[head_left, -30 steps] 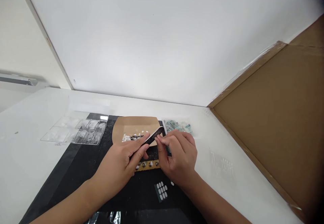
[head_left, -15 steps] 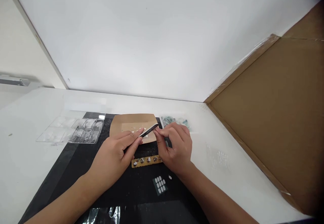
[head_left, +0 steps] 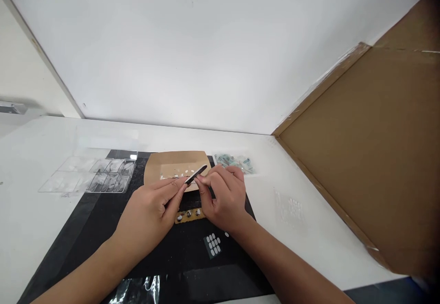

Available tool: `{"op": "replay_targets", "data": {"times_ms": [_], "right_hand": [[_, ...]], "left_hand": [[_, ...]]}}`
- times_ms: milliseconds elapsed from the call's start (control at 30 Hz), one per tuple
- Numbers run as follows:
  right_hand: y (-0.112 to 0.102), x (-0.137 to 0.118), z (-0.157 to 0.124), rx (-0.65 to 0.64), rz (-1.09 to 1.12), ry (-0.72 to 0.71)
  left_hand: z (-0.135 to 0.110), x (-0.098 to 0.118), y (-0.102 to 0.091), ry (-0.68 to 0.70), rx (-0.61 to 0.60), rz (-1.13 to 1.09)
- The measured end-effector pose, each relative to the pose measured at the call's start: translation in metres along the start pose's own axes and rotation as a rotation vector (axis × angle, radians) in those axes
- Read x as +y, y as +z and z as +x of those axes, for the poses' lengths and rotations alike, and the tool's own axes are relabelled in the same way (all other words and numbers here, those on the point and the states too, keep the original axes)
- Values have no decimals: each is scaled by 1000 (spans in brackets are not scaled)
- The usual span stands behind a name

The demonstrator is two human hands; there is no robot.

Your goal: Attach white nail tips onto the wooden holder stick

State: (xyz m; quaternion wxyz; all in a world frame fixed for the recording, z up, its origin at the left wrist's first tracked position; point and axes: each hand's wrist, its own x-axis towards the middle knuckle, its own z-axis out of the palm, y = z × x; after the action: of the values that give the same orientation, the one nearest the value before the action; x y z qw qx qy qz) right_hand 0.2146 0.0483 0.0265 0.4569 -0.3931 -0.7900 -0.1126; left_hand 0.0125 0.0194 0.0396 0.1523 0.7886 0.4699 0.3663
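My left hand (head_left: 154,210) pinches the lower end of a nail file (head_left: 196,174), black-faced with a pale edge, tilted up to the right. Against the file's lower side are the closed fingertips of my right hand (head_left: 223,196); whatever they pinch is too small and covered to make out. Both hands hover over the near edge of a brown paper tray (head_left: 177,157) with small white pieces in it. Below them, a gold-brown strip (head_left: 190,218) bearing several small round studs, some topped with white ovals, is partly covered by my right hand.
A clear compartment box (head_left: 113,175) of nail tips stands left on the black mat (head_left: 137,253). A tray of greenish packets (head_left: 235,163) lies behind my right hand. Nearer are a sheet of white ovals (head_left: 213,245) and clear plastic (head_left: 137,290). A cardboard panel (head_left: 360,157) borders the right.
The file has slid up and to the right past my right fingertips, which now touch it nearer its middle. The whole view has shifted slightly.
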Motion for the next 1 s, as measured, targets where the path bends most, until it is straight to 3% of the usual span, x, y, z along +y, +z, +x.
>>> {"op": "replay_targets", "data": {"times_ms": [133, 267, 400, 1000], "right_hand": [[-1, -1, 0, 56, -49, 57], [0, -2, 1, 10, -11, 10], [0, -5, 2, 63, -6, 41], [1, -9, 4, -26, -23, 7]], "left_hand": [[-2, 0, 1, 39, 30, 62], [-2, 0, 1, 61, 45, 98], [-2, 3, 0, 39, 38, 68], [-3, 1, 2, 49, 12, 65]]}}
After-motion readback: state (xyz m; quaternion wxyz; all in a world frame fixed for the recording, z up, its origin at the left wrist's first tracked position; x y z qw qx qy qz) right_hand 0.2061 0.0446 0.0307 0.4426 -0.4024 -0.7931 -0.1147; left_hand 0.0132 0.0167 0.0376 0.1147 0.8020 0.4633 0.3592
